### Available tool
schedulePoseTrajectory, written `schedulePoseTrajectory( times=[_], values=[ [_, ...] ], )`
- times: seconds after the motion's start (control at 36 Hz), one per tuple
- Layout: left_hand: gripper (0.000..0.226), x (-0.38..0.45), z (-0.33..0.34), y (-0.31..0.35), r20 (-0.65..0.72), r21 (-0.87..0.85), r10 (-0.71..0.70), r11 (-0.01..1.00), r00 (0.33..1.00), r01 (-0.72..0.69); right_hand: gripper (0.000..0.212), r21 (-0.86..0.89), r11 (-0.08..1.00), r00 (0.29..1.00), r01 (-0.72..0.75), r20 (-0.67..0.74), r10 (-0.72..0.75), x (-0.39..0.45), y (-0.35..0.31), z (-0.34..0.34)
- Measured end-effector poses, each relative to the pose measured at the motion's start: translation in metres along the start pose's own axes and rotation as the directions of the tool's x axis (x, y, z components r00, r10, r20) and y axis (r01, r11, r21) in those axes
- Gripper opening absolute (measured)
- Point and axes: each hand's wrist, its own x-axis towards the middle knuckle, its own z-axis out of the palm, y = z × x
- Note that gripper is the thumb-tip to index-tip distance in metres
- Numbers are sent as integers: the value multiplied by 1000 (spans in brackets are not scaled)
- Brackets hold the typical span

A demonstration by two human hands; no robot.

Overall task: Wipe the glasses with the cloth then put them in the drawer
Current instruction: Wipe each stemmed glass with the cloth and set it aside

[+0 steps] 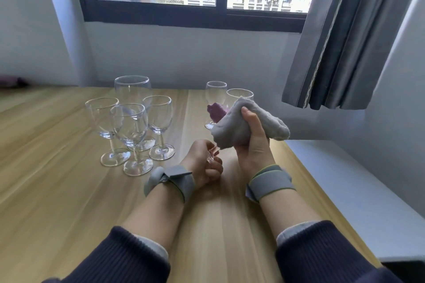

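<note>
- Over the near middle of the wooden table (57, 190), both hands work on one glass.
- The left hand (204, 165) has its fingers curled round the stem and foot of the held glass (212, 156); only that clear lower part shows, tilted up toward the right.
- The right hand (250, 142) grips the cloth (232, 126), thumb on top and fingers wrapped beneath; the grey bundle covers the glass's bowl, so the bowl itself is hidden.
- A purple part of the cloth (215, 111) sticks out at the bundle's far left side.
- Each wrist carries a grey strap: the left wrist band (170, 181) and the right wrist band (269, 181). Dark ribbed sleeves cover the forearms lower down.
- Left of the hands, four stemmed glasses (131, 122) stand upright in a tight cluster, the tallest at the back.
- Behind the cloth, two more glasses stand upright: a small wine glass (215, 94) and, just right of it, a ribbed glass (240, 94) mostly hidden by the cloth.
- Beyond the table are a dark-framed window (195, 18) and a grey curtain (345, 41) on the right.
- No drawer can be made out from this view.
</note>
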Motion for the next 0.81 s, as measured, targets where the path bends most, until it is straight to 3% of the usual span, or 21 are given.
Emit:
schedulePoseTrajectory(
  times=[0.08,0.22,0.31,0.39,0.47,0.53,0.58,0.67,0.72,0.75,0.81],
  values=[
    [23,5,3,-2,-62,125,151,982,987,-143,26,-32,999,995,41,-92,-44,3,0,0],
    [12,12,-3,-5,-71,373,473,829,878,-416,60,-12,999,969,48,-241,-49,11,3,-1],
    [16,12,-10,-2,16,610,707,554,707,-567,48,6,1000,944,-10,-329,11,9,0,-2],
    [30,9,-15,0,175,757,817,245,550,-606,26,-33,999,938,-37,-346,23,5,-1,-1],
    [33,8,-14,-1,218,754,861,150,459,-640,25,-46,999,926,-9,-378,-9,2,-3,-1],
    [34,9,-13,-2,198,739,867,174,457,-650,29,-40,999,932,2,-363,-16,0,-7,1],
    [30,11,-12,-3,138,705,848,280,513,-652,30,-22,1000,947,22,-320,-28,-2,-9,2],
    [24,12,-6,-2,-9,536,742,569,670,-623,21,1,1000,964,29,-265,-28,-3,-6,4],
    [23,14,-3,1,-75,370,575,775,815,-513,38,-11,998,976,69,-207,-70,-1,-2,4],
    [23,13,-3,2,-83,296,483,847,872,-441,44,-18,997,981,81,-175,-83,0,-1,4],
    [26,9,-3,4,-58,174,306,941,950,-292,36,-25,995,989,92,-111,-94,0,-1,5]
  ],
)
